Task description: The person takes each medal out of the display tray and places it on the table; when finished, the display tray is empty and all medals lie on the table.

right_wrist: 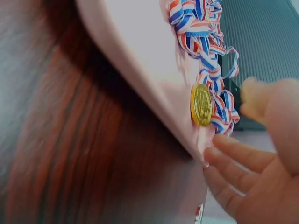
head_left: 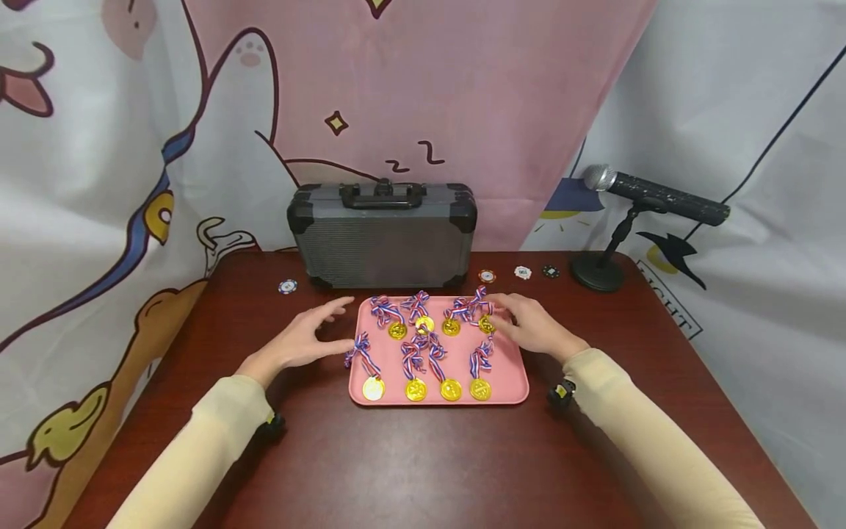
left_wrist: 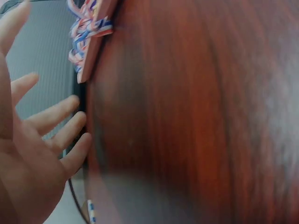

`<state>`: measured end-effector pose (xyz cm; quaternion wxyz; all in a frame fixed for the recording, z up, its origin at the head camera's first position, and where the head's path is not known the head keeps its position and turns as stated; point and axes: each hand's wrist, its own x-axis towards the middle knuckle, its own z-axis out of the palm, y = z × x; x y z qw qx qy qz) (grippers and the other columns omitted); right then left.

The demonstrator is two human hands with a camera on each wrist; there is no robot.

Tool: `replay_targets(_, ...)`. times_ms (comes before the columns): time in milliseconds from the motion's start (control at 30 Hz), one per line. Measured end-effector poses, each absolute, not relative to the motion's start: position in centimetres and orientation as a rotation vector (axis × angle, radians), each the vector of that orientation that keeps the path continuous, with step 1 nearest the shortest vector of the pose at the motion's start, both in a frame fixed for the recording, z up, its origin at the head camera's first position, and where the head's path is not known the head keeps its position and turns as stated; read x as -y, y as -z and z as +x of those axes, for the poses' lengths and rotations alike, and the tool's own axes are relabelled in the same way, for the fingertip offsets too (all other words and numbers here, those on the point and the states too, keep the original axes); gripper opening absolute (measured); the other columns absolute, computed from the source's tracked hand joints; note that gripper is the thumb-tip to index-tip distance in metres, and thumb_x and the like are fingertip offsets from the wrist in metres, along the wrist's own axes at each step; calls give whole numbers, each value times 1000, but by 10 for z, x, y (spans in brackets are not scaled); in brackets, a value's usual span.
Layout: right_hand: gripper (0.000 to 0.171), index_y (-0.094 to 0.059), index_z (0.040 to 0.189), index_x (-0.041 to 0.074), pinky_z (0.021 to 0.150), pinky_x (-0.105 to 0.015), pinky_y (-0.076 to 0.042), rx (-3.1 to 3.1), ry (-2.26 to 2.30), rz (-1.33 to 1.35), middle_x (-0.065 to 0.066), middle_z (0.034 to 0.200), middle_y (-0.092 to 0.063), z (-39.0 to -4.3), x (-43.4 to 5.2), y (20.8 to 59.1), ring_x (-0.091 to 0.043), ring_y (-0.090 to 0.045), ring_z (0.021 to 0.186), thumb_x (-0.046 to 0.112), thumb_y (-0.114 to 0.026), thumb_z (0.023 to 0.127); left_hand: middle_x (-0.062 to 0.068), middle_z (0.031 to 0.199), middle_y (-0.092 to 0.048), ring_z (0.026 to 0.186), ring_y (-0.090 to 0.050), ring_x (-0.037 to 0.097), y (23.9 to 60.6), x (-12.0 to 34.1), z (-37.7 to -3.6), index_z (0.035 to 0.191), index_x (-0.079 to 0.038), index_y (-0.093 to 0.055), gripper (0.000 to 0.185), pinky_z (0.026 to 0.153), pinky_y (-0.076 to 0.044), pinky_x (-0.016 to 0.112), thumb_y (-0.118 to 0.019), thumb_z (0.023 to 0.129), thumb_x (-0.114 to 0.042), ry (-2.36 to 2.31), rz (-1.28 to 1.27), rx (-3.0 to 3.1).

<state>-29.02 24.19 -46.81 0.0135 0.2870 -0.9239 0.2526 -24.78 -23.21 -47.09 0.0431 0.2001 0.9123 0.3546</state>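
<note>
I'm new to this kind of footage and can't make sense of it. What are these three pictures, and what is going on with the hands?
A person wears three cameras: one on the head, one on each wrist. The head view shows a brown table with a pink tray of gold medals on striped ribbons, and a grey case behind. The left hand lies open beside the tray. The right hand reaches the tray's far corner by one medal; whether it grips anything is unclear. The wrist views show the same scene sideways, close up.

a dark reddish-brown wooden table (head_left: 423, 455) carries a pink rectangular plastic tray (head_left: 509, 367) at its middle, a grey hard-shell case (head_left: 382, 239) behind it, scattered round poker chips (head_left: 287, 286), and a black microphone stand (head_left: 598, 273).
</note>
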Motion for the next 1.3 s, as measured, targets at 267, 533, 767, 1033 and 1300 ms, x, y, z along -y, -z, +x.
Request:
replay_targets(267,40,-69,135,8,99,-53,-55,2982,-713,948,-14,128,-70,-295,-225,470,-33,-64,115,12,-77,96,8,160,-46,142,-34,37,481,225,-255,159,-21,-47,95,115,-33,66,-92,78,-44,-1086,657,-2577)
replay_targets(533,27,-78,117,9,88,-45,-56,3015,-712,907,-8,115,-73,-297,-222,470,-27,-63,99,9,-83,91,9,164,-36,146,-28,40,492,226,-259,155,-24,-50,96,115,-27,70,-96,73,-42,-1078,701,-2525)
replay_targets(767,19,-78,108,10,76,-36,-52,3000,-978,824,-3,101,-72,-301,-237,460,-22,-59,87,7,-83,90,8,166,-33,149,-25,41,493,227,-257,155,-26,-50,95,115,-18,75,-96,73,-42,-1097,667,-2519)
replay_targets(1033,20,-74,114,8,72,-32,-54,2965,-1167,620,-12,107,-71,-308,-276,442,-25,-63,86,5,-79,94,8,167,-32,150,-25,40,494,228,-256,157,-26,-48,97,115,-15,76,-94,74,-46,-1063,665,-2542)
replay_targets(1300,22,-72,116,6,73,-32,-53,3002,-1090,504,-17,112,-71,-314,-303,461,-26,-64,87,4,-77,95,10,166,-33,149,-26,41,493,228,-256,157,-24,-48,98,113,-14,76,-94,74,-46,-1084,687,-2546)
